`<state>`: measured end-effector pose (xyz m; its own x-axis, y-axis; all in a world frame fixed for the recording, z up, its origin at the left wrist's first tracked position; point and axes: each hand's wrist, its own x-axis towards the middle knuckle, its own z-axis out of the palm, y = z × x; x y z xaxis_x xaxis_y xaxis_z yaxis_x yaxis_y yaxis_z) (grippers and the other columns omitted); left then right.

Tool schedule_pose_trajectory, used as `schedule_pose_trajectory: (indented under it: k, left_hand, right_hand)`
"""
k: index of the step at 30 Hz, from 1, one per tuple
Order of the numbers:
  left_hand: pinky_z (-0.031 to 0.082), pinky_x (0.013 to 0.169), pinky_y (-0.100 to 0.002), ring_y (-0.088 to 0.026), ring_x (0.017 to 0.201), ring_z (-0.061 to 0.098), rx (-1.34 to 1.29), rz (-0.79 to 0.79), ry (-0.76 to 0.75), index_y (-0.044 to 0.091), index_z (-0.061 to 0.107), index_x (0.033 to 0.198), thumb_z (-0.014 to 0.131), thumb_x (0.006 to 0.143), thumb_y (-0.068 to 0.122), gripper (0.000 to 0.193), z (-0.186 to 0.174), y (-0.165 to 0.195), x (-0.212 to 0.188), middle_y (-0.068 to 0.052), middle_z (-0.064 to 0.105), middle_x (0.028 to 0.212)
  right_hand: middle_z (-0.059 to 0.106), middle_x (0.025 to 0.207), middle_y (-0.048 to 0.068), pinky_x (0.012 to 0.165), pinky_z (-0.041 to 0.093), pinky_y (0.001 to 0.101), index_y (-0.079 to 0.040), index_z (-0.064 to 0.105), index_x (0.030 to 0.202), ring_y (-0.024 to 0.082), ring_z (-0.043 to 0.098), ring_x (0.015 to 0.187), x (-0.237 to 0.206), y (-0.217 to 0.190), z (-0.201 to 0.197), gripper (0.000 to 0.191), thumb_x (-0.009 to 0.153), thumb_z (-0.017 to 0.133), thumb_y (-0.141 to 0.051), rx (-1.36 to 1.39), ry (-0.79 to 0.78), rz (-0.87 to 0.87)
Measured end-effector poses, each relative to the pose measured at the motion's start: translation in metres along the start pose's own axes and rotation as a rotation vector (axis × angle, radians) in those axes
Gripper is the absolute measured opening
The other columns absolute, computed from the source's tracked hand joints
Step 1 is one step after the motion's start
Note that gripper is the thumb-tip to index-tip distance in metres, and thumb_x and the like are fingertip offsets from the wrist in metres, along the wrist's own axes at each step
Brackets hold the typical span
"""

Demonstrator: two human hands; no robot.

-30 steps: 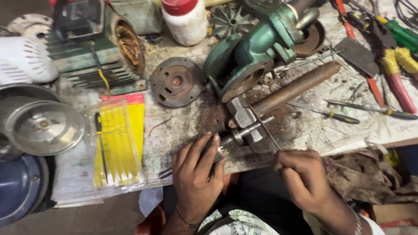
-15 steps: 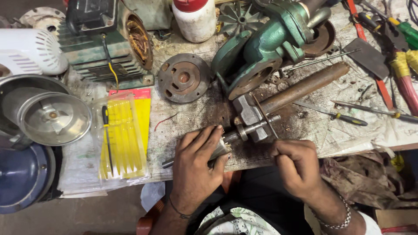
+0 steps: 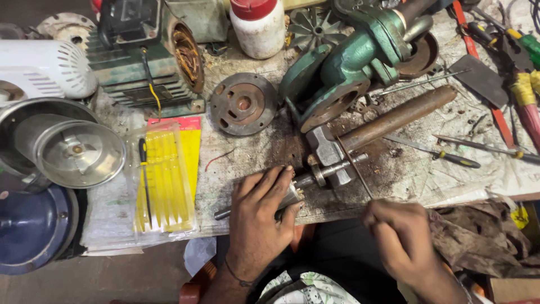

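My left hand (image 3: pixel 260 217) presses down on a motor rotor, gripping its core against the bench; the rotor's steel shaft (image 3: pixel 332 169) sticks out to the right and rests on the head of a hammer (image 3: pixel 329 152) with a rusty brown handle (image 3: pixel 402 115). My right hand (image 3: pixel 400 239) pinches a thin metal rod (image 3: pixel 355 173) whose far end lies across the shaft. A short end of the shaft pokes out left of my left hand.
A green pump housing (image 3: pixel 343 67), a round rusty end plate (image 3: pixel 243 104), a motor stator (image 3: pixel 149 56), a white jar (image 3: pixel 259 25), a yellow file packet (image 3: pixel 166 177), a steel bowl (image 3: pixel 73 152), screwdrivers and pliers at right crowd the bench.
The view has shifted slightly. My right hand has dropped lower and toward me with the thin rod; my left hand stays on the rotor.
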<state>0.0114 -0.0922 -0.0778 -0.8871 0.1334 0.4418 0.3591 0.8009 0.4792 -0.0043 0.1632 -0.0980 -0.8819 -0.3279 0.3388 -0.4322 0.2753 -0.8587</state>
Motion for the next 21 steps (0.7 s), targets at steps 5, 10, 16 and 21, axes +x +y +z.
schedule_pose_trajectory:
  k: [5,10,16,21]
  left_hand:
    - [0.047,0.1,-0.045,-0.031,0.116,0.061,-0.032,0.0,-0.016,0.0,0.067,0.131,0.086,0.075,0.018,0.062,0.001,-0.004,0.001,-0.017,0.068,0.13]
    - [0.046,0.101,-0.046,-0.032,0.117,0.06,-0.029,0.002,0.002,0.002,0.067,0.132,0.085,0.074,0.017,0.063,-0.002,-0.002,0.0,-0.015,0.068,0.13]
    - [0.045,0.1,-0.048,-0.033,0.116,0.059,-0.011,-0.003,0.005,0.002,0.067,0.131,0.085,0.072,0.018,0.064,-0.001,-0.005,0.0,-0.017,0.068,0.129]
    - [0.046,0.101,-0.046,-0.03,0.117,0.059,0.001,0.004,-0.012,0.002,0.066,0.132,0.084,0.074,0.017,0.063,0.003,-0.007,-0.001,-0.016,0.068,0.132]
  right_hand:
    - [0.055,0.057,0.007,0.049,0.043,0.0312,-0.001,0.055,0.067,0.016,0.056,0.048,0.004,0.01,0.003,0.016,0.08,0.046,-0.003,-0.005,0.009,0.003]
    - [0.054,0.057,0.007,0.051,0.043,0.031,-0.001,0.053,0.066,0.016,0.055,0.049,0.011,0.018,0.007,0.018,0.082,0.045,-0.002,-0.012,0.025,-0.007]
    - [0.05,0.052,0.006,0.047,0.038,0.0302,-0.002,0.054,0.061,0.015,0.049,0.044,-0.011,-0.003,0.004,0.019,0.076,0.043,-0.002,-0.059,0.048,0.077]
    - [0.054,0.055,0.004,0.047,0.042,0.0292,0.0,0.055,0.067,0.014,0.053,0.045,0.031,0.014,0.017,0.019,0.081,0.044,-0.002,-0.012,0.041,0.016]
